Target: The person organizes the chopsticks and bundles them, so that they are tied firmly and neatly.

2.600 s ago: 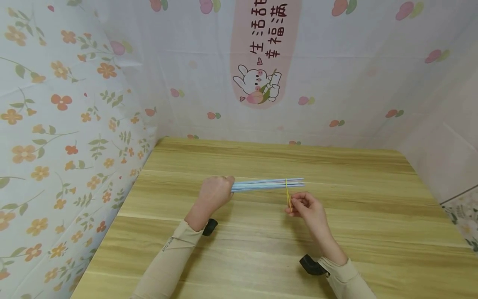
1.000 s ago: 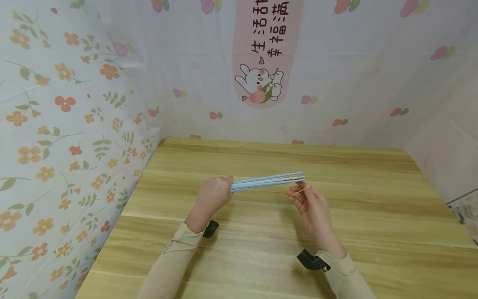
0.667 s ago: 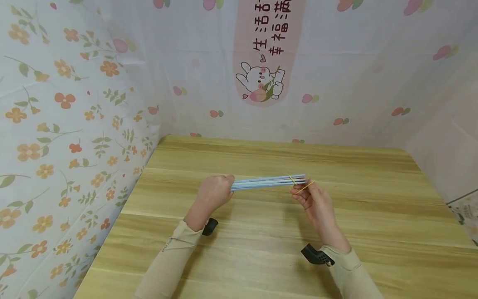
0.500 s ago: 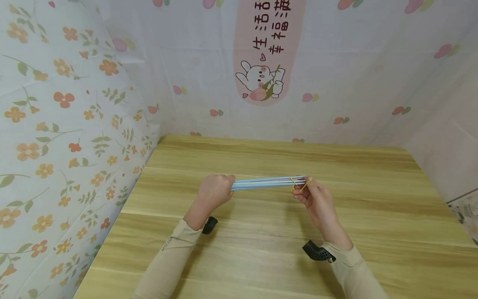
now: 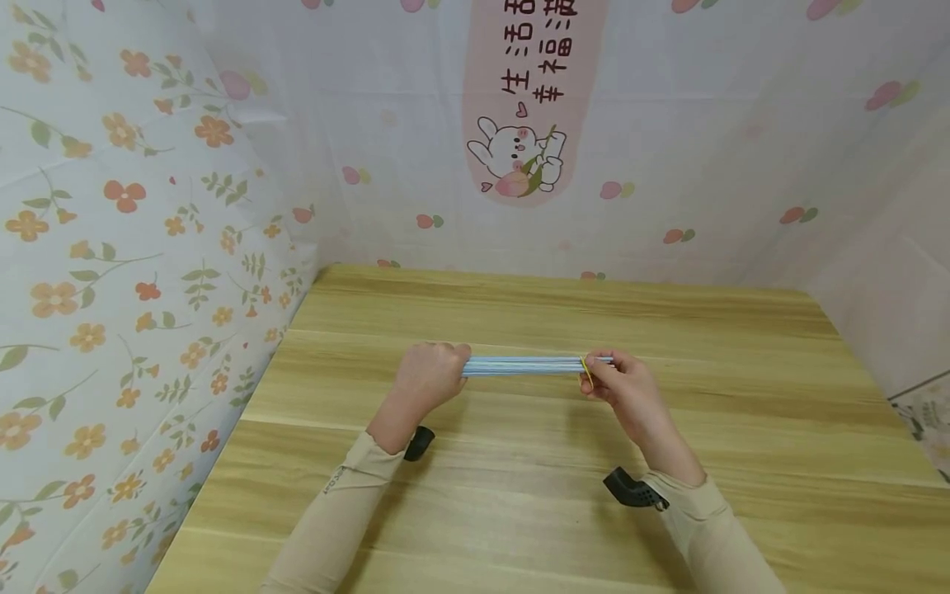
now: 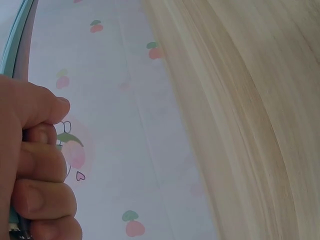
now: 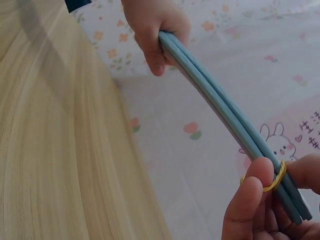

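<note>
A bundle of light-blue chopsticks [image 5: 523,365] is held level above the table. My left hand [image 5: 426,379] grips its left end; in the left wrist view the fingers [image 6: 47,200] are curled round it. Near the right end, a yellow rubber band [image 5: 587,373] goes round the chopsticks. My right hand [image 5: 631,400] pinches the band and the chopstick tips between thumb and fingers. Seen from the right wrist, the band [image 7: 282,174] lies close against the sticks, partly hidden by the fingertips [image 7: 262,170], and the tips stick out beyond it.
A wood-grain table [image 5: 505,495] lies below both hands. Behind it hangs a pale cloth [image 5: 371,107] with a rabbit print, and a flowered cloth [image 5: 148,247] hangs on the left. Black wrist mounts [image 5: 634,488] sit by the sleeves.
The rubber band, earlier stretched and crossed over the right fingers, now sits round the chopsticks near their tips. My right hand has turned and closed in on that end; the left keeps its grip.
</note>
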A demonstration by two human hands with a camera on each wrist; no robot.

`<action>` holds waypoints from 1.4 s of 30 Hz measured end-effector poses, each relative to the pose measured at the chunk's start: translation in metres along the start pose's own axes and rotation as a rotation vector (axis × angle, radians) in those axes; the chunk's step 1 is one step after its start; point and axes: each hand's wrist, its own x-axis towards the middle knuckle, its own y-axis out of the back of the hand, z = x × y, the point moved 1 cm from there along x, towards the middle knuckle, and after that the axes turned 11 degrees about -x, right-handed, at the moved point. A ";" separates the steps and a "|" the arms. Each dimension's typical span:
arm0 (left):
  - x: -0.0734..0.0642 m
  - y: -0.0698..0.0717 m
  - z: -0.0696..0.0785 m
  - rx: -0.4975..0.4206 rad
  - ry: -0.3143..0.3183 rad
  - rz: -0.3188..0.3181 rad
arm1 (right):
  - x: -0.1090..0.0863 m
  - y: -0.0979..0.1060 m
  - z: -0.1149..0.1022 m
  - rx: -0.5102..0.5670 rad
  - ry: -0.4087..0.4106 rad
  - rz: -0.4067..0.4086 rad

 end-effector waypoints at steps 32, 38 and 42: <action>-0.001 0.000 -0.003 -0.004 0.039 -0.007 | -0.009 -0.012 0.013 0.238 0.178 -0.016; -0.001 0.001 -0.003 -0.026 0.071 -0.022 | -0.010 -0.012 0.014 0.194 0.157 0.002; 0.000 0.003 -0.003 -0.046 0.076 -0.022 | -0.010 -0.011 0.017 0.065 0.130 0.051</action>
